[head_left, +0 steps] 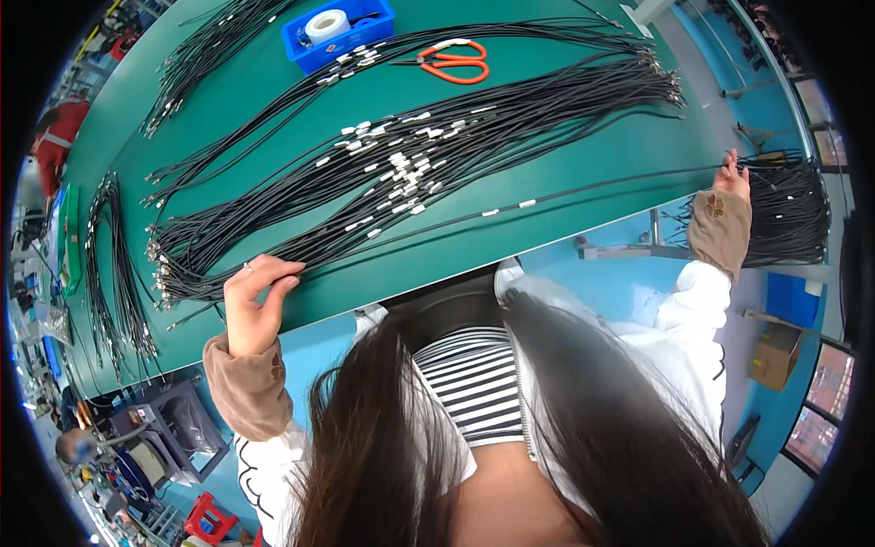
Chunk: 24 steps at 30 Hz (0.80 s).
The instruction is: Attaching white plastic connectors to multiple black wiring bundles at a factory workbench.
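Many long black cables (410, 164) with white tags lie in bundles across a green table (565, 214). My left hand (253, 301) rests at the table's near edge, fingertips on the ends of one cable bundle (196, 278). My right hand (732, 180) is far out at the right end of the table. It pinches a single black cable (602, 187) that stretches along the near edge. Just beyond that hand hangs another thick bundle of black cables (788, 214).
Orange-handled scissors (453, 62) lie at the far side. A blue tray (339, 32) holds a white tape roll (326, 25). More cable bundles (114, 264) lie at the left end. A cardboard box (775, 354) and red stool (208, 520) stand on the blue floor.
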Motion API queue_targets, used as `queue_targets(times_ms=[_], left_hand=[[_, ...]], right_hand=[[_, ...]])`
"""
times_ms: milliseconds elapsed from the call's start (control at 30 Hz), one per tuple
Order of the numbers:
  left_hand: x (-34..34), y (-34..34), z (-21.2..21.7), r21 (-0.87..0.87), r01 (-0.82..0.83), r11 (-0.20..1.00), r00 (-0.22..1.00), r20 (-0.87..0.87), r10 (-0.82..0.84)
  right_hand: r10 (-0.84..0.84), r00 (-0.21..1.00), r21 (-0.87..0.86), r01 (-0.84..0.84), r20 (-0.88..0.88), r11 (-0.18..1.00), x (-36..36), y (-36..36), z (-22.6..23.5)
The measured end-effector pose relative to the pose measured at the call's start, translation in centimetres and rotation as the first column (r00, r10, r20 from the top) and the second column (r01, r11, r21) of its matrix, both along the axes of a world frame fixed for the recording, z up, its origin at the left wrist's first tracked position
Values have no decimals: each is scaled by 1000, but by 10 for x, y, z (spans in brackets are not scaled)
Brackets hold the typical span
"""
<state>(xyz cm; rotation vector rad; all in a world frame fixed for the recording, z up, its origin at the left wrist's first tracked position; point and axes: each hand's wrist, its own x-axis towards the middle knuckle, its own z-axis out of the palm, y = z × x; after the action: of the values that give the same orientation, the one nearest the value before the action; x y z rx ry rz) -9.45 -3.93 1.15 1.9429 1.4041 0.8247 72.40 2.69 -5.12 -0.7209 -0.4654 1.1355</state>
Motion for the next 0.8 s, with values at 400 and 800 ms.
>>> queue_targets(times_ms=[400,800], left_hand=[[-14,13,-7,406,80,910,915,-393,95],[-137,-78,39,-226,-265,938,961,19,276]], right_hand=[[-361,929,140,347,86,927,35,-10,7],[-124,972,-69,140,201,988,3,-49,39]])
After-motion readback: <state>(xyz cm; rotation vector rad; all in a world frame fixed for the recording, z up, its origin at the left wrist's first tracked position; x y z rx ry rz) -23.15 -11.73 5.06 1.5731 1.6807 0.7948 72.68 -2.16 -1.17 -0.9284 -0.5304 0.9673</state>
